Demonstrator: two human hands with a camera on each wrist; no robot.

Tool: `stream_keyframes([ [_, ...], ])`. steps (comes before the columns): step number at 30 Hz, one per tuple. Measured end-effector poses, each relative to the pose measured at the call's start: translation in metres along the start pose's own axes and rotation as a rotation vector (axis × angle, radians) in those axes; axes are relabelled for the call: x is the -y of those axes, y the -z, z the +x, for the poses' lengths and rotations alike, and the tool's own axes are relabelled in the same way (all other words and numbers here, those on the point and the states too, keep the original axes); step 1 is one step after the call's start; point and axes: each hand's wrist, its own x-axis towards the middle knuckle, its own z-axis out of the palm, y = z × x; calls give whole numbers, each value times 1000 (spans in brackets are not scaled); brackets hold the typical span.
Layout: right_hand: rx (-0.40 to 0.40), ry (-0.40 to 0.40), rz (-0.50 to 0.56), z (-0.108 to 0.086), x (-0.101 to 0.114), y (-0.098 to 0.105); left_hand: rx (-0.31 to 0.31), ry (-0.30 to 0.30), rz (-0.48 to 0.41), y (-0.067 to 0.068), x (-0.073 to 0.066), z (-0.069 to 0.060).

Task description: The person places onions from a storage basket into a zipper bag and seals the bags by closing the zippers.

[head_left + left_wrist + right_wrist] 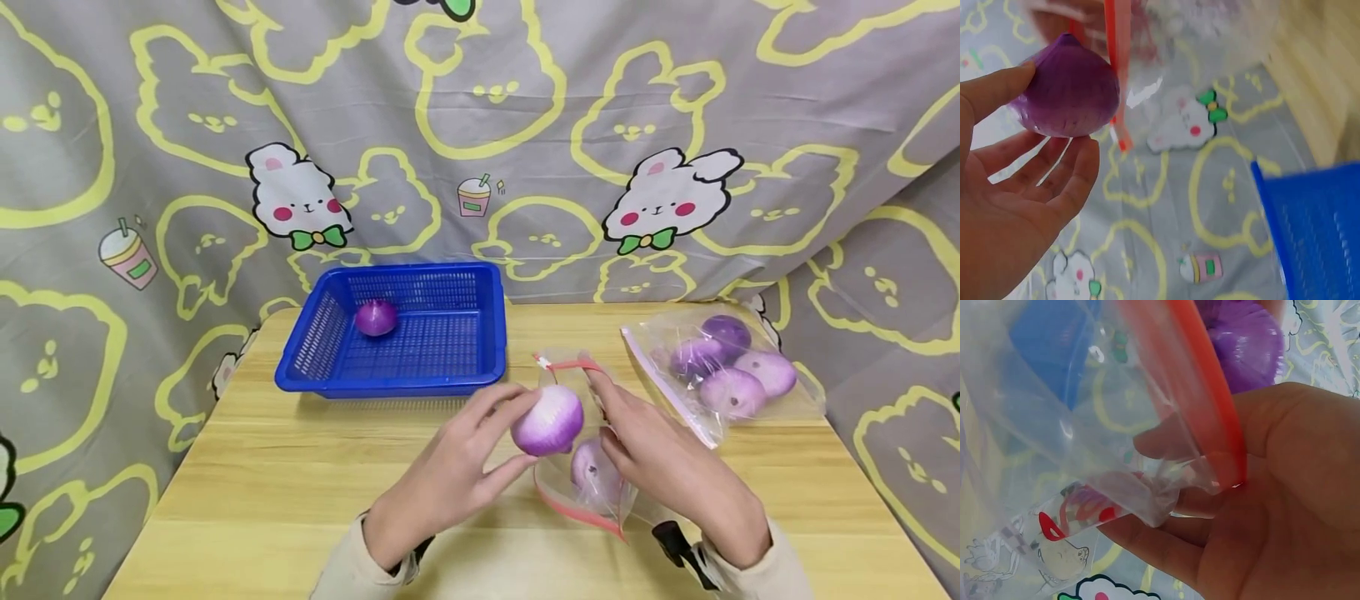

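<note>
Between the thumb and fingers of my left hand [471, 454] is a purple-and-white onion [550, 421], held at the mouth of a clear zip bag [1210, 37] with a red seal strip. In the left wrist view the onion [1069, 87] hangs beside that strip, its pointed end up. My right hand [675, 462] grips the bag's edge, and the right wrist view shows the thumb and fingers pinching the plastic by the red strip [1213, 394]. Another onion [596, 471] lies inside this bag, partly covered by the right hand.
A blue plastic basket [397, 387] stands at the back left of the wooden table, with one dark purple onion [376, 317] inside. At the right lies a second clear zip bag [675, 387] with a lilac seal, holding several onions. A patterned curtain [540, 125] rises behind the table.
</note>
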Motion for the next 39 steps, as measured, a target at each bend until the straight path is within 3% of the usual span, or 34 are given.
stream_keyframes([
  [5, -5, 6, -13, 0, 0, -2, 33, -48, 11, -11, -8, 0],
  [14, -16, 62, -5, -1, -1, 1, 42, -121, 56, -13, -24, -1],
  [21, -24, 85, -12, -1, -2, 4, 81, -52, 118, -20, -21, -3],
  [28, 0, 58, -25, 0, 4, 3, 97, 80, 195, -23, -20, -3],
  [31, 4, 66, -27, -1, 8, 1, 89, 89, 251, -25, -19, -3],
  [39, -3, 114, -12, -3, 15, -1, -13, 65, 425, -33, -16, -3],
])
